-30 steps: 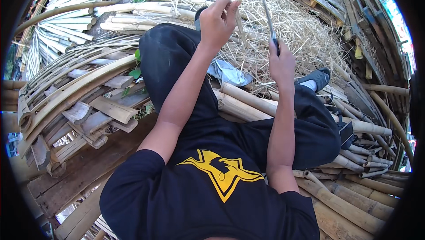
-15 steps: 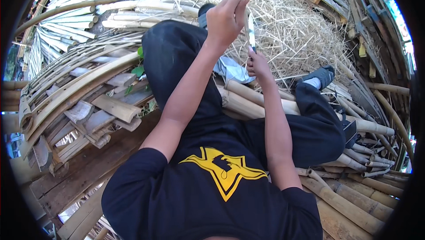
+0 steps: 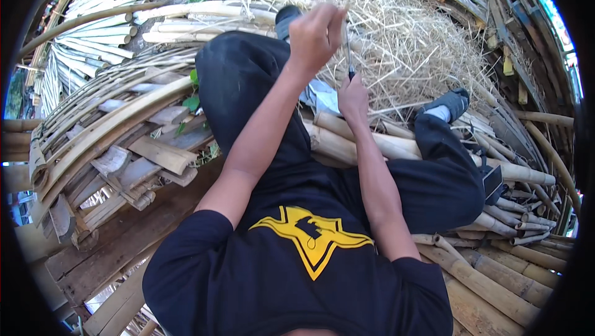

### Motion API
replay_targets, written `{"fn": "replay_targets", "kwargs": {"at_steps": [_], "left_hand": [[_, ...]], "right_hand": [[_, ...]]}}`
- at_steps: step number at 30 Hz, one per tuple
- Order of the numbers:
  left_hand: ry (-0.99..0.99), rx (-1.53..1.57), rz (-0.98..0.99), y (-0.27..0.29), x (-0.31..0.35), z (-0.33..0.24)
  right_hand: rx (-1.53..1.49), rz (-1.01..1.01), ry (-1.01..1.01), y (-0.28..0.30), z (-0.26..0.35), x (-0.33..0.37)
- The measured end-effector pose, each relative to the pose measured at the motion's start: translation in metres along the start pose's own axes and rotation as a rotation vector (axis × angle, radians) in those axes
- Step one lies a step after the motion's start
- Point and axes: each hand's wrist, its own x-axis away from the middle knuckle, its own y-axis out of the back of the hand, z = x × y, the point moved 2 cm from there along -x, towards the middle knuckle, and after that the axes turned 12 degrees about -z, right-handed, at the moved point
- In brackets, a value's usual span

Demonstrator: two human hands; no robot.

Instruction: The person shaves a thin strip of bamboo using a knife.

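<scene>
My right hand (image 3: 354, 99) is wrapped round the dark handle of a knife (image 3: 349, 54), whose narrow blade points away from me. Beside the blade, slightly farther out and to the left, my left hand (image 3: 317, 34) is raised with its fingers pinched together. Whatever those fingers hold is too thin and blurred to make out. Beyond both hands spreads a heap of pale shavings (image 3: 409, 45). A grey-white cloth or sheet (image 3: 322, 96) lies just left of my right hand, partly covered by my arm and leg.
Thick bamboo poles (image 3: 372, 141) lie between my bent legs. At left is a stack of split bamboo pieces (image 3: 158, 150), with more bamboo poles (image 3: 99, 35) fanned out behind it. Piled planks (image 3: 527, 39) rise at the right, and bamboo lengths (image 3: 489, 274) lie at lower right.
My right hand has drawn back toward me and slightly left with the knife, whose blade now shows narrower. My left hand has dropped slightly nearer.
</scene>
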Motion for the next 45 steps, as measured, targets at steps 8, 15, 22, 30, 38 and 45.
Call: {"fn": "replay_targets", "kwargs": {"at_steps": [8,15,22,30,38,45], "left_hand": [[0.117,0.000,0.040,-0.003,-0.008,-0.002],[0.149,-0.030,0.064,0.001,-0.008,0.005],[0.109,0.010,0.049,-0.005,-0.002,-0.006],[0.138,0.030,0.026,-0.005,-0.008,0.002],[0.138,0.017,0.047,-0.006,-0.011,-0.002],[0.135,0.001,0.047,-0.006,-0.013,0.004]], "right_hand": [[-1.268,0.590,-0.656,0.033,0.021,-0.016],[-1.066,-0.359,0.298,0.122,0.101,-0.002],[0.009,-0.018,0.163,-0.030,-0.037,-0.033],[-0.773,-0.087,-0.085,0.068,0.047,-0.027],[-0.012,-0.062,0.055,0.008,0.008,-0.009],[-1.156,0.740,-0.743,0.001,-0.005,-0.028]]}}
